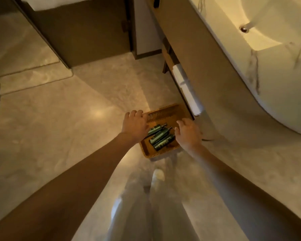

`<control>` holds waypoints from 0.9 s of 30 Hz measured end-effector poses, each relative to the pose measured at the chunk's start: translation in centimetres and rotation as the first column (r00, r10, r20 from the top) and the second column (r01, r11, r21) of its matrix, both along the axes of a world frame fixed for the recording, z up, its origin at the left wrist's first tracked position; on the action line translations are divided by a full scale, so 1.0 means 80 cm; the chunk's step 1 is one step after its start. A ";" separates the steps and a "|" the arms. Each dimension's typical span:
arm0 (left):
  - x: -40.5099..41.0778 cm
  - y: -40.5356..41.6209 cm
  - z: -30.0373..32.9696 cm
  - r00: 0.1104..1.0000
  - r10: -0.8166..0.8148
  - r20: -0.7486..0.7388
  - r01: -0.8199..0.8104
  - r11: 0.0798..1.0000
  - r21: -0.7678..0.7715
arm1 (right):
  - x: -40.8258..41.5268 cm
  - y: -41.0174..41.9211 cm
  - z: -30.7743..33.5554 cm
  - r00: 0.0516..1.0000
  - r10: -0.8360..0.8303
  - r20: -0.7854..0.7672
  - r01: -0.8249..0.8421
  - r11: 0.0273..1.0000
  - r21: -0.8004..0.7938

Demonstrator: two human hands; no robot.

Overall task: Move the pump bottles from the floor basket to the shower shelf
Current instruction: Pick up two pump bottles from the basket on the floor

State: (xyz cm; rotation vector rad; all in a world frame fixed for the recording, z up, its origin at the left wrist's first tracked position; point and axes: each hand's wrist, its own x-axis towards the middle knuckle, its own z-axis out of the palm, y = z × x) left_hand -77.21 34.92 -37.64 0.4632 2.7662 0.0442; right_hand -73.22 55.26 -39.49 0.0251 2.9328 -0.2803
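Observation:
An orange woven basket sits on the marble floor, far below me. Three dark green pump bottles lie on their sides inside it, side by side, pumps pointing to the upper right. My left hand hangs over the basket's left rim with fingers curled down, holding nothing. My right hand hovers over the basket's right side, fingers spread and empty. Neither hand touches a bottle. The shower shelf is out of view.
A vanity counter with a white sink runs along the right. White rolled towels lie on its lower shelf just beyond the basket. A dark door stands at the back. My light trousers and a shoe show below.

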 end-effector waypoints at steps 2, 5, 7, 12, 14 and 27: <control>-0.029 0.004 -0.039 1.000 -0.011 0.019 0.011 1.000 -0.013 | -0.026 0.006 -0.040 0.999 -0.011 0.037 0.012 1.000 -0.020; -0.065 0.011 -0.118 0.998 -0.053 0.045 0.055 0.998 -0.037 | -0.052 0.013 -0.119 0.997 -0.015 0.076 0.017 0.999 -0.029; -0.088 0.016 -0.177 0.994 -0.078 0.074 0.080 0.996 -0.032 | -0.065 0.016 -0.174 0.995 -0.035 0.098 0.040 0.998 -0.047; -0.135 0.028 -0.341 0.986 -0.126 0.109 0.129 0.991 -0.018 | -0.091 0.012 -0.328 0.986 -0.066 0.154 0.075 0.996 -0.056; -0.147 0.032 -0.409 0.982 -0.156 0.109 0.160 0.987 -0.021 | -0.099 0.008 -0.393 0.979 -0.061 0.193 0.069 0.997 -0.037; -0.169 0.062 -0.758 0.962 -0.108 0.250 0.110 0.994 0.006 | -0.131 0.003 -0.720 0.920 -0.240 0.310 0.267 0.963 -0.048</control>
